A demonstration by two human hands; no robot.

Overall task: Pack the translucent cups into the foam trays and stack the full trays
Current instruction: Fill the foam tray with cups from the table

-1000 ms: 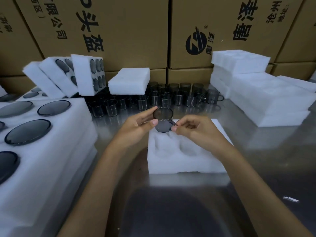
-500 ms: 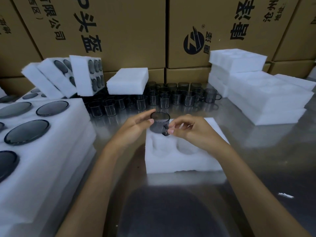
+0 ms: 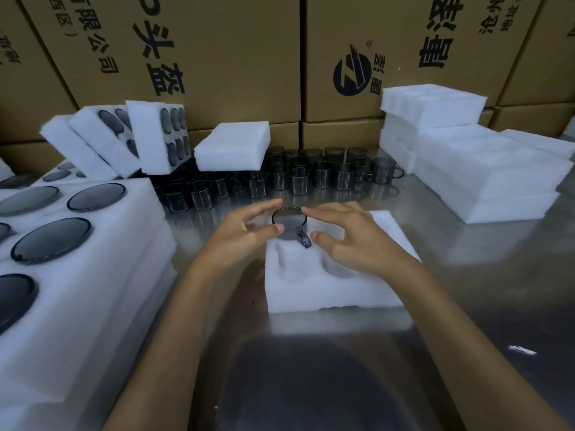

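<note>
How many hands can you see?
2. The left hand and right hand are either side of the cup going into the foam tray.

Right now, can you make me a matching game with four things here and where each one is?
Things:
1. cup with a handle
2. foam tray
3. loose cups
4. cardboard boxes

Places:
A. in rows at the back of the metal table
B. stacked behind everything
C. between the left hand and right hand, in a far pocket
D. in front of the person, near pockets empty

Pairs: 1-C, 2-D, 3-A, 4-B
</note>
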